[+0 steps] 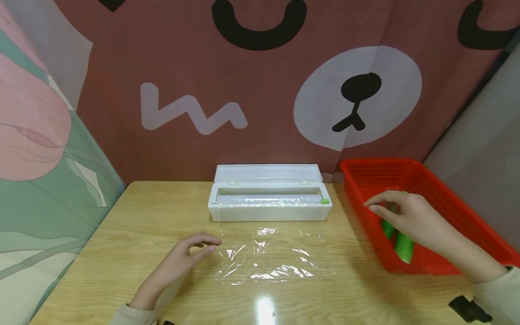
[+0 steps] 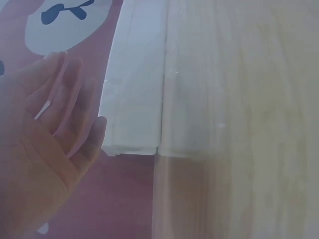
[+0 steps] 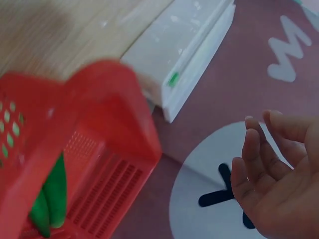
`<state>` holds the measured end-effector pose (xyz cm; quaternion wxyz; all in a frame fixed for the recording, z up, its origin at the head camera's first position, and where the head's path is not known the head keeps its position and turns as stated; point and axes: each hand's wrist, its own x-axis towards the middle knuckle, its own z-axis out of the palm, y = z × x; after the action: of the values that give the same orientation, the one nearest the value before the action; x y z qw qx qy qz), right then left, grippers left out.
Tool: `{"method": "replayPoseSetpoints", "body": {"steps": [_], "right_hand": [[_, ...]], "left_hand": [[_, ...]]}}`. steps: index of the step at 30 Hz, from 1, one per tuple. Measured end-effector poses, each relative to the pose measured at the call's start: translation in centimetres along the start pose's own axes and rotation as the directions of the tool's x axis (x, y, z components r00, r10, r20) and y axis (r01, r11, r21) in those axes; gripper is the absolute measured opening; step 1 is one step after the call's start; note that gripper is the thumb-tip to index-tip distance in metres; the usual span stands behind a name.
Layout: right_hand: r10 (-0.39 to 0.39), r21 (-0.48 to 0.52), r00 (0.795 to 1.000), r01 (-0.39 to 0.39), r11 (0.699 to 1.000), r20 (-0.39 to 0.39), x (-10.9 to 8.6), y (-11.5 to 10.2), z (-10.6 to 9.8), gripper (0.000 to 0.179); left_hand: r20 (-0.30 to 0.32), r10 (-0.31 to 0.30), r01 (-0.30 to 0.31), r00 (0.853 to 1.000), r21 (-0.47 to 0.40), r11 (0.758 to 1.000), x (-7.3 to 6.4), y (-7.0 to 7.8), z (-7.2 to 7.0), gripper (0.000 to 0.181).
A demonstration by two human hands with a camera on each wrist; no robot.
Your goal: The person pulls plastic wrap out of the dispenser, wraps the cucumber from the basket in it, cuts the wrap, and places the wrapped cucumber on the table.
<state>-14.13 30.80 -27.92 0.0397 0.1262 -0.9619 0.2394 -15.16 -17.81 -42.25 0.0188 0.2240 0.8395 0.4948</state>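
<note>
A sheet of clear cling film (image 1: 280, 266) lies on the table, pulled out from a white cling film dispenser (image 1: 268, 214) whose lid stands raised. Beside the sheet's left edge is my left hand (image 1: 178, 259), its fingers loosely bent and holding nothing. My right hand (image 1: 410, 221) hovers over the near left part of a red plastic basket (image 1: 367, 230), fingers relaxed with nothing between them. Under it lie green cucumbers (image 1: 404, 249), partly hidden by the hand. The right wrist view also shows the cucumbers (image 3: 58, 191) inside the basket.
A small green slider (image 1: 324, 201) sits at the dispenser's right end. Behind the wooden table (image 1: 142, 212) hangs a brown cloth (image 1: 183, 153) with a bear print. The basket stands against the right side, next to a grey cloth (image 1: 479, 135).
</note>
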Motion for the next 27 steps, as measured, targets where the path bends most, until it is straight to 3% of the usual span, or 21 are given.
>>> {"method": "replayPoseSetpoints", "body": {"steps": [8,16,27], "right_hand": [[0.008,-0.096,0.997,-0.016,0.995,-0.083,2.6,3.0,-0.8,0.025],[0.077,-0.07,0.996,-0.079,0.994,-0.036,5.0,6.2,-1.1,0.037],[0.195,-0.026,0.98,-0.194,0.981,0.037,7.4,10.3,-1.2,0.048]], "left_hand": [[-0.012,0.005,-0.005,1.0,0.007,1.0,0.0,-0.2,-0.2,0.021],[0.045,-0.012,0.013,0.999,-0.014,1.0,-0.1,-0.4,0.2,0.024],[0.041,-0.022,0.023,0.999,-0.016,1.0,0.2,-0.2,0.2,0.025]]}}
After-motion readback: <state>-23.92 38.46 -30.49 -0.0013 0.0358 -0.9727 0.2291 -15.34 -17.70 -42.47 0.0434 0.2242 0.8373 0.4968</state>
